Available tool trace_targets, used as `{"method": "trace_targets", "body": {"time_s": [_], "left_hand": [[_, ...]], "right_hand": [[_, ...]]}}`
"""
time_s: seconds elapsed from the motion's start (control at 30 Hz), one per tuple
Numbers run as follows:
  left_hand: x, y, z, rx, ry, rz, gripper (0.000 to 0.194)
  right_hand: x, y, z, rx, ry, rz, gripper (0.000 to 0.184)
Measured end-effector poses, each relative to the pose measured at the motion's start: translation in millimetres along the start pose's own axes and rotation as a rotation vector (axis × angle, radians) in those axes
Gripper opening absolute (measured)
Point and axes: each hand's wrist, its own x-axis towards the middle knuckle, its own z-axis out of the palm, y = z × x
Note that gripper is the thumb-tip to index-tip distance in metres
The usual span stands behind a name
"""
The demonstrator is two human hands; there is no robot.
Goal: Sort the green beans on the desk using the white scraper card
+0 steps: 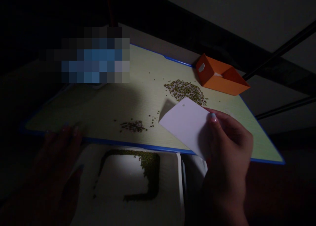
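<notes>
The white scraper (pixel 185 125) is tilted on the surface (pixel 103 100), its near corner pinched in the right hand (pixel 227 143) — thumb on top, the other fingers clamped behind it. Its far edge sits just beside the big pile of green beans (pixel 186 89); a smaller pile (pixel 133 126) lies to its left, with stray beans scattered between.

The left hand (pixel 61 143) is in deep shadow at the near blue edge of the surface, fingers spread and lying flat on it, gripping nothing.

Below that edge sits a white tray (pixel 170 186) with beans banked along its back and right walls. An orange box (pixel 219 76) stands open beyond the big pile, well apart from the scraper.

To sweep well, I judge the scraper's long edge should stay flat on the surface and be drawn slowly toward the tray — a steep or hurried stroke would likely let the round beans roll under or skip off the sides. The left hand steadying the surface helps.

No writing or brand can be read; a blurred patch covers the far left.
</notes>
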Motion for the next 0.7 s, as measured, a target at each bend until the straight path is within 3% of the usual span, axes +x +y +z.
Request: {"method": "trace_targets", "body": {"time_s": [0.13, 0.33, 0.53, 0.67, 0.7], "left_hand": [[2.9, 11.2, -8.3, -0.006, -0.055, -0.077, 0.08], [4.6, 20.8, -14.1, -0.035, -0.082, -0.08, 0.081], [3.4, 14.8, -10.1, -0.012, -0.099, -0.079, 0.082], [1.3, 5.3, -6.0, 0.01, -0.011, -0.014, 0.081], [0.8, 4.0, -5.6, 0.0, -0.043, -0.021, 0.083]], "right_hand": [[2.1, 2.4, 4.3, -0.006, -0.02, -0.039, 0.016], [2.4, 1.2, 9.6, -0.02, -0.026, -0.058, 0.016], [4.4, -6.3, 16.6, -0.04, -0.03, -0.082, 0.015], [4.3, -9.4, 18.8, -0.061, -0.061, -0.098, 0.017], [4.1, -9.4, 18.5, -0.061, -0.059, -0.096, 0.018]]}}
